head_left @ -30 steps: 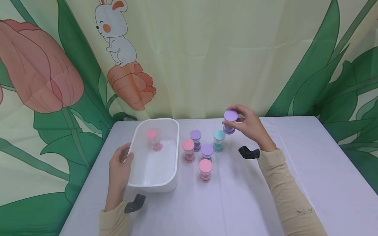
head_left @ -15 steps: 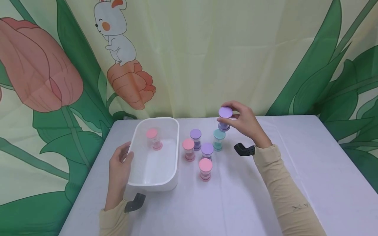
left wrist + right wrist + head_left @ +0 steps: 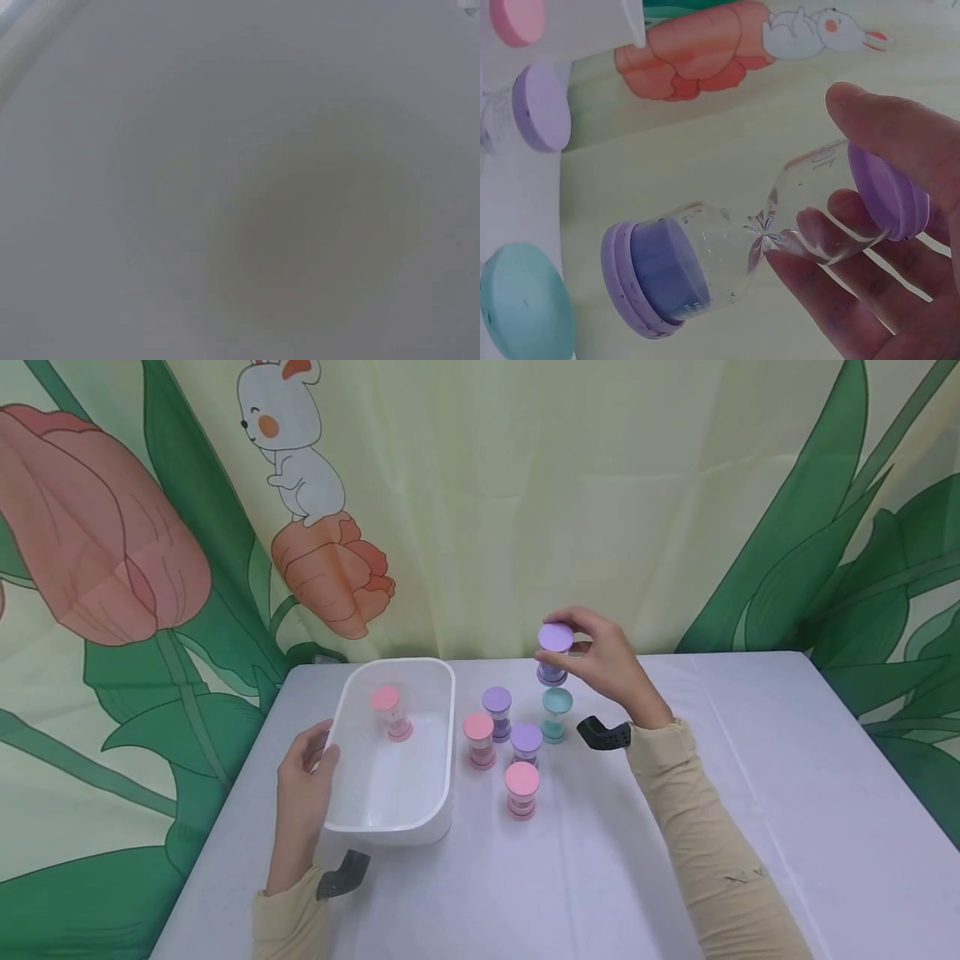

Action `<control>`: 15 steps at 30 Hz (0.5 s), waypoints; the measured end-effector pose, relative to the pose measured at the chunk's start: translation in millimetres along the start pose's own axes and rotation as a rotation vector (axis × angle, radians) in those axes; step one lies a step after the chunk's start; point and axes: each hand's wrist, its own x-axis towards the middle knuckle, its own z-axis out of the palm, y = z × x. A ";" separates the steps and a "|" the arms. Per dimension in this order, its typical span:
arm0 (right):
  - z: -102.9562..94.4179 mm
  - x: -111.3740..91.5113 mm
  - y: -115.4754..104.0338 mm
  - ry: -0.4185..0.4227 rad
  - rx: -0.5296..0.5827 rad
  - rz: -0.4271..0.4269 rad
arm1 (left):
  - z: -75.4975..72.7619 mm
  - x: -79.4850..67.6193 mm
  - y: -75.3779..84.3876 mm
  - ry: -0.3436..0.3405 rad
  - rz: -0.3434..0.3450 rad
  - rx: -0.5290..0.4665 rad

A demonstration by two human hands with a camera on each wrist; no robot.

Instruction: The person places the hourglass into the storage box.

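Observation:
My right hand (image 3: 611, 662) pinches a purple-capped sand timer (image 3: 554, 639) above the back of the table, behind the teal timer. The right wrist view shows this hourglass (image 3: 705, 255) tilted, with thumb and fingers at one cap and bluish-purple sand in the far bulb. My left hand (image 3: 303, 802) holds the left rim of a white plastic tub (image 3: 431, 825), its fingertips partly hidden by the wall. One pink sand timer (image 3: 392, 717) stands inside the tub. The left wrist view holds only a blurred pale surface, probably the tub's wall.
Right of the tub stand a teal sand timer (image 3: 556, 714), two purple ones (image 3: 497, 702) and two pink ones (image 3: 522, 789), close together. A white cloth covers the table (image 3: 637, 877). Behind its back edge hangs a printed curtain (image 3: 480, 510).
My right hand has carried the purple sand timer leftward and slightly up, from right of the teal timer to behind it. The left hand and tub have stayed in place.

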 end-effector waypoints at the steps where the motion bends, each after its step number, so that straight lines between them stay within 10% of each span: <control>1: 1.2 0.6 -1.0 -0.002 0.007 -0.002 | 0.1 0.0 -0.2 0.000 0.001 0.001; 15: 17.0 10.2 -11.7 -0.024 0.082 -0.047 | 0.1 0.0 0.5 -0.007 -0.011 -0.006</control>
